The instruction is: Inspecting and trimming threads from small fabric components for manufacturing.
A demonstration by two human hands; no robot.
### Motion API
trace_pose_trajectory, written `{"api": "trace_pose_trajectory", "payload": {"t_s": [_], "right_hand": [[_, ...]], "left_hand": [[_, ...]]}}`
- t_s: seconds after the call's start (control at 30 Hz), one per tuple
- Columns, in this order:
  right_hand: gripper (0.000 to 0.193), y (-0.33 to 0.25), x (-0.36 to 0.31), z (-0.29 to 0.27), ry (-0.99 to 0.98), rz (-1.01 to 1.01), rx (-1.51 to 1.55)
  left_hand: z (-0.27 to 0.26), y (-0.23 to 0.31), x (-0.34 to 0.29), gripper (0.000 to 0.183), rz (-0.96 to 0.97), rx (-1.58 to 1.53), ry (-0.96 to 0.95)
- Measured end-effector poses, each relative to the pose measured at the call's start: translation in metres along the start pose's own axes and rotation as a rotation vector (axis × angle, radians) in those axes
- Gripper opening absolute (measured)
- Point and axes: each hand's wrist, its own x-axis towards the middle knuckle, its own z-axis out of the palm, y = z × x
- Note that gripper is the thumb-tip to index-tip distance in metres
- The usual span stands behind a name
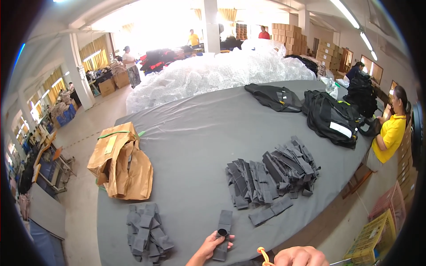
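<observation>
At the table's near edge, my left hand [207, 248] pinches a dark grey fabric strip [224, 220] with thumb and fingers. A small black round piece [222, 232] shows on the strip by my thumb. To the right, my right hand [302, 257] is closed in a fist, cut off by the lower edge. An orange cord loop [262, 252] sticks out on its left side, and a thin metal rod [341, 262] shows on its right; what exactly it grips is hidden. Loose strips [146, 232] lie left of my left hand, and a larger strip pile [270, 170] lies ahead to the right.
The grey-covered table [191, 146] carries a crumpled brown paper bag [126, 164] at left and black backpacks [330, 117] at far right. A person in yellow [390, 137] stands at its right side. Clear plastic bags [222, 73] are heaped behind; a yellow crate [370, 239] sits lower right.
</observation>
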Motion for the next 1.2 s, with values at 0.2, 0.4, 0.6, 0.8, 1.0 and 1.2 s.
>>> {"api": "trace_pose_trajectory", "payload": {"t_s": [0.2,0.4,0.6,0.8,1.0,1.2], "right_hand": [[0.020,-0.001,0.003,-0.011,-0.306,0.049,0.125],[0.032,0.010,-0.057,-0.034,0.263,0.495,0.150],[0.035,0.062,-0.137,-0.077,0.790,1.249,-0.020],[0.031,0.067,-0.164,-0.075,0.536,1.497,-0.277],[0.026,0.052,-0.189,-0.088,0.446,1.475,-0.530],[0.028,0.050,-0.218,-0.087,0.576,1.485,-0.463]], "left_hand": [[0.001,0.003,-0.002,0.023,0.007,-0.018,-0.010],[-0.012,-0.004,-0.009,0.025,0.047,-0.030,0.019],[0.008,0.001,-0.005,0.025,0.007,-0.001,0.007],[-0.006,-0.006,-0.001,0.023,0.037,-0.013,0.008],[0.003,-0.002,-0.002,0.025,0.043,-0.013,0.044],[0.003,-0.002,-0.005,0.024,0.056,0.005,0.060]]}}
